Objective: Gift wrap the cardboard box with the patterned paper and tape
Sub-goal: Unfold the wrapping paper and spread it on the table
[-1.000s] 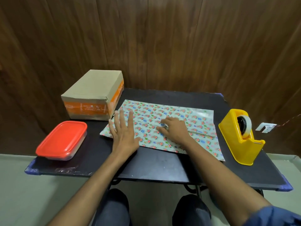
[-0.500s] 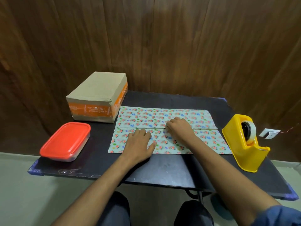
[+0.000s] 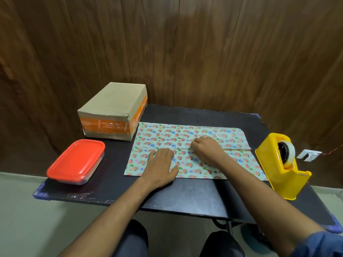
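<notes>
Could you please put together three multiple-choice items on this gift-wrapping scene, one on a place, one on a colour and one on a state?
1. Where does the cardboard box stand?
A. On the patterned paper
B. At the table's far left corner, beside the paper
C. On the floor

2. What colour is the tape dispenser?
A. Yellow
B. Red
C. Blue

3. What state is the patterned paper in?
A. Wrapped round the box
B. Rolled into a tube
C. Lying flat on the table, with both hands on it

Answers: 1 B, the box sits off the paper's left far corner. 2 A, its body is yellow; only the food container's lid is red. 3 C, the left hand and right hand rest along a line across the flat sheet.
</notes>
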